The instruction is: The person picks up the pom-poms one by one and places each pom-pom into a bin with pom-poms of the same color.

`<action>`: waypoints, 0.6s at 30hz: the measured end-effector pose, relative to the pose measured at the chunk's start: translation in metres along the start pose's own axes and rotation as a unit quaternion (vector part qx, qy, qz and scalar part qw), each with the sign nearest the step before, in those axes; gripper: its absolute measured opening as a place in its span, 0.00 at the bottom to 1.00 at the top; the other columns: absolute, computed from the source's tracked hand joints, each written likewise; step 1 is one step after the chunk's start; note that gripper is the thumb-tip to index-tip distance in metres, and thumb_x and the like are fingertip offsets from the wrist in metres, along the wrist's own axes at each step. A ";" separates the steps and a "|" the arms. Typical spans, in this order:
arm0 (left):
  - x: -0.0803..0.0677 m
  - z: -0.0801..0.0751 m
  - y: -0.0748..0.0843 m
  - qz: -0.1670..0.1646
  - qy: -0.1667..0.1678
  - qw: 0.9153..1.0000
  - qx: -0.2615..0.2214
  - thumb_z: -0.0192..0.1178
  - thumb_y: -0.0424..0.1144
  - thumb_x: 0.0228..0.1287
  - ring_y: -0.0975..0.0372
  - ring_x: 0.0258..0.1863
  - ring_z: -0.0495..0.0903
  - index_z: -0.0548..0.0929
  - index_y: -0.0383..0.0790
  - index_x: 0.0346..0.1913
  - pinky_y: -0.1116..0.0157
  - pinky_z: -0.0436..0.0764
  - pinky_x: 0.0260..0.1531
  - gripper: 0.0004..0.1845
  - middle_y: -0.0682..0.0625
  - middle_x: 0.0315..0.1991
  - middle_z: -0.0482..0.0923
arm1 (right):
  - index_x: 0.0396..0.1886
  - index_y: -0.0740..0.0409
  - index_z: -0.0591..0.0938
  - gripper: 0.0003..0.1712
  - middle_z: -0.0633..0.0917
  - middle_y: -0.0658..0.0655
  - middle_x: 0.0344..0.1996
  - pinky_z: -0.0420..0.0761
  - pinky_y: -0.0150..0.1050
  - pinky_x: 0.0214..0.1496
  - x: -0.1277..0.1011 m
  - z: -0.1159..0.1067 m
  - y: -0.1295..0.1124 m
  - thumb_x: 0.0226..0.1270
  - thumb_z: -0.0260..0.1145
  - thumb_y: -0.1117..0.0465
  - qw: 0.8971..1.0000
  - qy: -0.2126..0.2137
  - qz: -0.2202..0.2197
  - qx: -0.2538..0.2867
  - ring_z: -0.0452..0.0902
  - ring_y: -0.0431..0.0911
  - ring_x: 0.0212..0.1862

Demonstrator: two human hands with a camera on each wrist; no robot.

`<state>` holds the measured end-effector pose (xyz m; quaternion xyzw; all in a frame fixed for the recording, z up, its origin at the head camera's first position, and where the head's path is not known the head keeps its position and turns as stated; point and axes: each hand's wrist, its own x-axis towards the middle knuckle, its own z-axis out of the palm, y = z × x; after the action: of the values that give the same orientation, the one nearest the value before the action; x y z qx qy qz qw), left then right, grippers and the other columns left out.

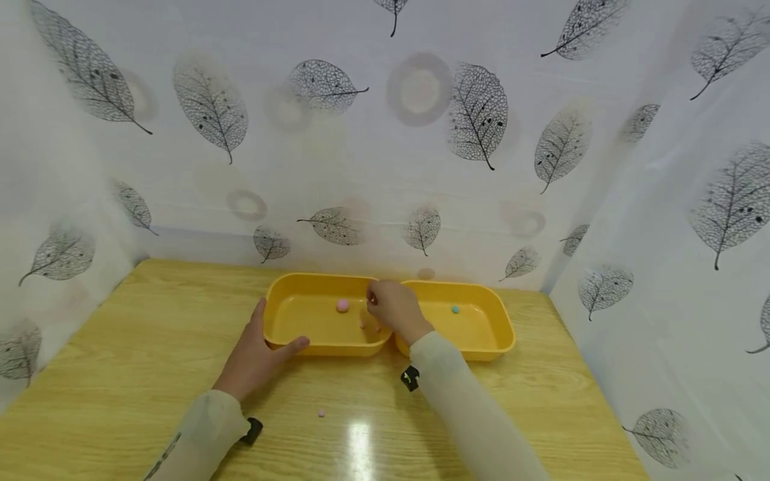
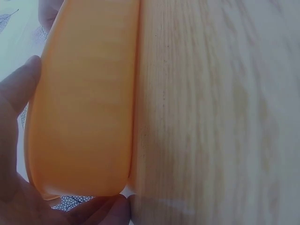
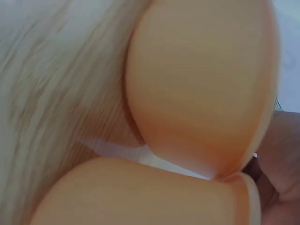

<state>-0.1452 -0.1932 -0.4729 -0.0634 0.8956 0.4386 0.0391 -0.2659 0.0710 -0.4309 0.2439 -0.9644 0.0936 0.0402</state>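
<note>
Two yellow plastic trays stand side by side, with their neighbouring ends touching. My left hand [image 1: 255, 357] is spread around the near left corner of the left tray [image 1: 327, 349]. Its thumb touches the near rim and its fingers lie along the left end. Over the right end of that tray hovers my right hand [image 1: 394, 308], fingers curled downward; whether they pinch anything is hidden. A pink ball [image 1: 342, 305] lies in the left tray, with tiny pink pieces [image 1: 363, 326] below the right hand. In the right tray [image 1: 475, 355] sits a small teal ball [image 1: 455, 310].
A tiny pink piece [image 1: 321, 413] lies on the wooden table [image 1: 108, 374] in front of the left tray. White leaf-patterned sheets [image 1: 373, 174] hang behind the table and along both sides. Each wrist carries a small black device [image 1: 410, 379].
</note>
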 end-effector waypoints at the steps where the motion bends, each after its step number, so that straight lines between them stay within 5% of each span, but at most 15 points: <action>1: 0.000 0.000 0.000 0.001 0.000 1.000 0.000 0.63 0.74 0.60 0.34 0.79 0.48 0.24 0.47 0.83 0.34 0.54 0.73 0.70 0.32 0.83 0.37 | 0.36 0.49 0.86 0.01 0.87 0.48 0.32 0.82 0.44 0.36 0.001 0.000 -0.001 0.68 0.70 0.61 1.000 -0.005 -0.008 -0.015 0.82 0.46 0.34; 10: -0.002 0.000 0.003 -0.004 -0.003 1.000 -0.003 0.63 0.74 0.60 0.34 0.79 0.48 0.24 0.48 0.83 0.34 0.54 0.73 0.70 0.32 0.83 0.37 | 0.26 0.50 0.81 0.10 0.84 0.50 0.26 0.78 0.43 0.28 0.002 0.002 -0.007 0.66 0.69 0.65 0.996 -0.029 -0.045 -0.073 0.79 0.47 0.28; 18: -0.004 -0.001 0.005 -0.005 -0.002 1.000 -0.002 0.63 0.74 0.60 0.34 0.79 0.48 0.25 0.46 0.83 0.34 0.54 0.73 0.70 0.32 0.83 0.37 | 0.20 0.50 0.81 0.17 0.81 0.50 0.19 0.78 0.44 0.25 0.006 0.012 -0.009 0.58 0.78 0.49 0.984 -0.041 -0.061 -0.163 0.75 0.47 0.22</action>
<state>-0.1423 -0.1907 -0.4675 -0.0671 0.8943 0.4404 0.0425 -0.2670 0.0580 -0.4410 0.2962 -0.9509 -0.0773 0.0452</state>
